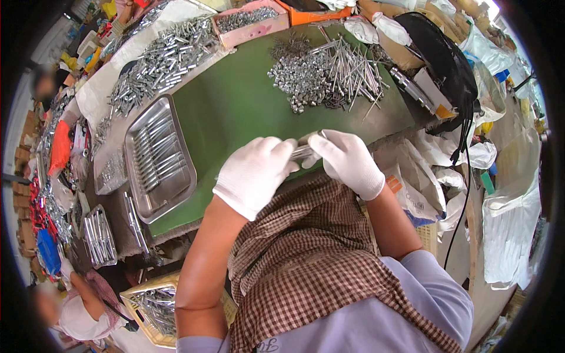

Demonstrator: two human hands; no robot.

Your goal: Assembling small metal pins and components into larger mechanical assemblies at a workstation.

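In white gloves, my left hand point(254, 172) and my right hand point(348, 163) meet in front of my checked apron. Both are closed around a short shiny metal cylinder point(302, 153); its ends are partly covered by my fingers. Beyond them on the green tabletop point(226, 97) lie a heap of small metal nuts point(301, 79) and a pile of long thin metal pins point(356, 70). To the left stands a steel tray point(187, 191) with several metal rods point(158, 154) laid side by side in it.
Loose metal tubes point(168, 62) are heaped at the back left, beside a pink box point(253, 27) of small parts. A black bag point(438, 56) sits back right. Below left are a yellow crate point(138, 292) of metal parts and another person point(88, 315).
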